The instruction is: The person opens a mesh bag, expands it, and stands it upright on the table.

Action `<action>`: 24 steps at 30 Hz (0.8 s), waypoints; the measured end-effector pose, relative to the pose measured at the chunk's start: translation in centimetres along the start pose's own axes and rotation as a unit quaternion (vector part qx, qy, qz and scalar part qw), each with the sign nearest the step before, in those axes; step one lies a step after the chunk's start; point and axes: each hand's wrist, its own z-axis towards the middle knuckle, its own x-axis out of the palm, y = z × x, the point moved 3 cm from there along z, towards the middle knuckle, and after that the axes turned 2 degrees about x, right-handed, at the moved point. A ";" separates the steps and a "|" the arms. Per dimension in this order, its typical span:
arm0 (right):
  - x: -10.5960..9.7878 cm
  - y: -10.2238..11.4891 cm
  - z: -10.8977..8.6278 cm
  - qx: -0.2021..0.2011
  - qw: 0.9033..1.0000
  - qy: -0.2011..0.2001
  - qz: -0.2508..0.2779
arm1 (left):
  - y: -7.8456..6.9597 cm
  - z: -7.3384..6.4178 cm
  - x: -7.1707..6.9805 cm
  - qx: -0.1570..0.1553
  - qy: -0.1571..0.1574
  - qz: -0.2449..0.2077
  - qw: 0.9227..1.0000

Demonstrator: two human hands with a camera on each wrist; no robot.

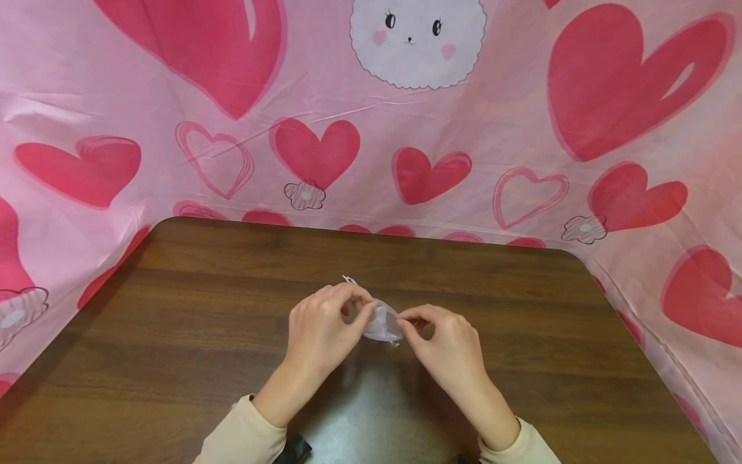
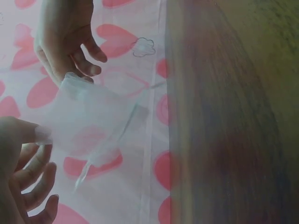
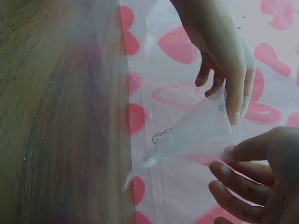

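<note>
Between my two hands, a small sheer white drawstring pouch [image 1: 382, 325] is held up over the table. My left hand [image 1: 324, 325] pinches one edge of it between thumb and forefinger. Its opposite edge is pinched by the thumb and forefinger of my right hand [image 1: 451, 340]. A thin white cord [image 1: 349, 280] pokes out beyond the left fingers. In the left wrist view the see-through fabric [image 2: 88, 116] spreads between both hands, with a cord crossing it. From the right wrist, the pouch [image 3: 201, 123] narrows toward a gathered, stringy end.
The dark brown wooden table [image 1: 203, 309] has rounded far corners. Pink cloth [image 1: 371, 154] printed with red hearts hangs behind it and along both sides. A black object [image 1: 294, 449] shows near the left sleeve at the bottom edge.
</note>
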 end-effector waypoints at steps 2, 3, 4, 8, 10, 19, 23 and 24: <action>-0.1 -0.1 0.1 -0.003 1.000 -0.014 -0.001 | 0.1 0.0 0.1 -0.001 0.003 0.004 1.000; -0.2 -0.1 0.1 -0.004 1.000 -0.020 -0.001 | 0.1 0.0 0.1 0.000 0.004 0.007 1.000; -0.2 -0.1 0.1 -0.006 1.000 -0.025 -0.002 | 0.1 -0.1 0.2 -0.001 0.005 0.010 1.000; -0.4 -0.2 0.1 -0.009 0.999 -0.037 0.000 | 0.2 -0.1 0.3 -0.001 0.012 0.018 1.000; -0.4 -0.2 0.1 -0.008 0.999 -0.040 0.001 | 0.3 -0.1 0.4 -0.004 0.018 0.023 1.000; -0.4 -0.2 0.2 -0.010 0.999 -0.047 -0.008 | 0.4 -0.2 0.4 -0.003 0.028 0.024 0.999; -0.4 -0.3 0.1 -0.011 0.999 -0.046 -0.009 | 0.5 -0.3 0.5 -0.001 0.028 0.026 0.999; -0.4 -0.3 0.2 -0.010 0.999 -0.045 -0.009 | 0.5 -0.3 0.5 -0.001 0.028 0.027 0.999</action>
